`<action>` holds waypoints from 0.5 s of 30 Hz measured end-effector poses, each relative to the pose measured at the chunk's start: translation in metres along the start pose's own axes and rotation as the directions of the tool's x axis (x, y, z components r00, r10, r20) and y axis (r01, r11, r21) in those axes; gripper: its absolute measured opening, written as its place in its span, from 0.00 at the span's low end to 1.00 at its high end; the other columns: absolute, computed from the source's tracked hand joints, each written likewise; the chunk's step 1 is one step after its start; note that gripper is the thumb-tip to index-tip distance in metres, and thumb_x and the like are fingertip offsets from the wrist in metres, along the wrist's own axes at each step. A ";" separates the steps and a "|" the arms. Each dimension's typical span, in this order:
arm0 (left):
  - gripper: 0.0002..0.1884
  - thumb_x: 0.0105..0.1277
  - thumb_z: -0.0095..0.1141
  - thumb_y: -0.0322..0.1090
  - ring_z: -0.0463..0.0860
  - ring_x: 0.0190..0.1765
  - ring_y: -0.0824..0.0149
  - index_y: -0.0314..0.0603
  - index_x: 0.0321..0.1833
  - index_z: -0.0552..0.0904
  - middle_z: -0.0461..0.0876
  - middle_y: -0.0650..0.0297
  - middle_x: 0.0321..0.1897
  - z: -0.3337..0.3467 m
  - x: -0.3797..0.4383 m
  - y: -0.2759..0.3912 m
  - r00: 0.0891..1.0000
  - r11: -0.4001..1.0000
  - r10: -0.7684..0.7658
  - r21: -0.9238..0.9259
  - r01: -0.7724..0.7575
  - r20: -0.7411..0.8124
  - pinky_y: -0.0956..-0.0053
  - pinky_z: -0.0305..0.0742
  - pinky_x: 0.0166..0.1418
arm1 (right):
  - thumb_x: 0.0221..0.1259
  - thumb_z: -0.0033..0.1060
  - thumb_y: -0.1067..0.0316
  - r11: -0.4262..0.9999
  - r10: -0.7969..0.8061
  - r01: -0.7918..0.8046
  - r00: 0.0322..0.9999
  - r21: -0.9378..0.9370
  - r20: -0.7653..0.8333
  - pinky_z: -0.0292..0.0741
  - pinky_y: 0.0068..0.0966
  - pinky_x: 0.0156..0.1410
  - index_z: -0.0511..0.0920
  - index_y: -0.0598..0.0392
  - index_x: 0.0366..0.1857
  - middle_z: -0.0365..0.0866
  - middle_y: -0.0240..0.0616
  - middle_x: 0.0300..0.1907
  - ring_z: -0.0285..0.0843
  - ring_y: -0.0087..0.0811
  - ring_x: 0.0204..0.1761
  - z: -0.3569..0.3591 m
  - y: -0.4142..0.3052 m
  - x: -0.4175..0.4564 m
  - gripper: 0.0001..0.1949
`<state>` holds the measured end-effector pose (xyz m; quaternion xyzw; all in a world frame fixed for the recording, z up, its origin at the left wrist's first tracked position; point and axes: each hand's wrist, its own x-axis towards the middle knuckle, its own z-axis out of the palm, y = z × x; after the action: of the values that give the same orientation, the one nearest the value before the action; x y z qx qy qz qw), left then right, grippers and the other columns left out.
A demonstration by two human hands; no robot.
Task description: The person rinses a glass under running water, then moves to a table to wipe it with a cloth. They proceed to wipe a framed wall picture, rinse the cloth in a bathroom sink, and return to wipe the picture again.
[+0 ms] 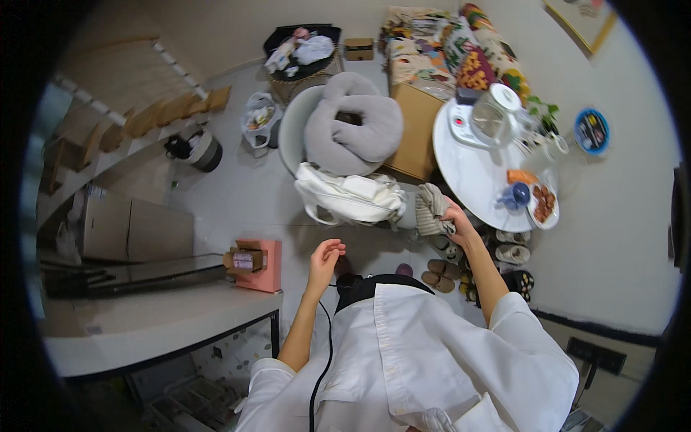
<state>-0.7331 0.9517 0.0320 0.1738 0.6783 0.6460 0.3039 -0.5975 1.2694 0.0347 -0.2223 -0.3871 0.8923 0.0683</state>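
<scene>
My right hand [458, 220] grips a bunched, ribbed beige cloth [431, 209], held just left of the round white table's edge. To its left lies a white fabric bag [351, 195] with a strap loop hanging down. Behind the bag, a grey ring-shaped cushion [353, 127] sits on a pale rounded chair [294, 129]. My left hand [326, 259] is raised in front of me with fingers loosely bent and nothing in it. It is below the bag and apart from it.
The round table [469, 183] carries a glass kettle [494, 116], a blue cup [515, 195] and a plate of brown food [544, 205]. Cardboard box [415, 132] stands beside the chair. Slippers [441, 275] and shoes line the floor. A pink box [259, 270] rests at left.
</scene>
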 end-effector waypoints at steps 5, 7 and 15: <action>0.12 0.65 0.44 0.27 0.78 0.42 0.71 0.34 0.50 0.71 0.78 0.59 0.41 -0.079 -0.010 -0.009 0.981 0.997 -0.020 -0.072 0.007 -0.191 0.81 0.70 0.44 | 0.36 0.44 0.80 0.983 0.081 -0.113 0.973 0.142 0.214 0.72 0.29 0.53 0.63 0.54 0.59 0.71 0.39 0.51 0.73 0.31 0.49 0.118 0.008 0.058 0.34; 0.12 0.65 0.44 0.27 0.78 0.42 0.71 0.34 0.50 0.71 0.78 0.59 0.41 -0.117 -0.011 -0.012 0.966 0.996 -0.047 -0.087 0.026 -0.254 0.82 0.70 0.44 | 0.37 0.46 0.79 0.987 0.130 -0.144 0.977 0.070 0.169 0.72 0.29 0.51 0.63 0.52 0.59 0.73 0.38 0.48 0.73 0.31 0.47 0.168 0.031 0.088 0.34; 0.14 0.65 0.47 0.31 0.78 0.42 0.70 0.35 0.52 0.70 0.78 0.58 0.42 -0.288 0.026 -0.017 0.931 0.998 -0.063 -0.007 0.065 -0.360 0.79 0.71 0.46 | 0.43 0.46 0.78 0.911 0.316 -0.385 0.882 0.150 0.349 0.71 0.21 0.41 0.70 0.54 0.46 0.74 0.31 0.35 0.73 0.24 0.35 0.304 0.149 0.201 0.20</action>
<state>-0.9338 0.7443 0.0048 0.0311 0.7294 0.6549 0.1951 -0.9060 1.0244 0.0412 -0.1339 -0.2473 0.9502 -0.1345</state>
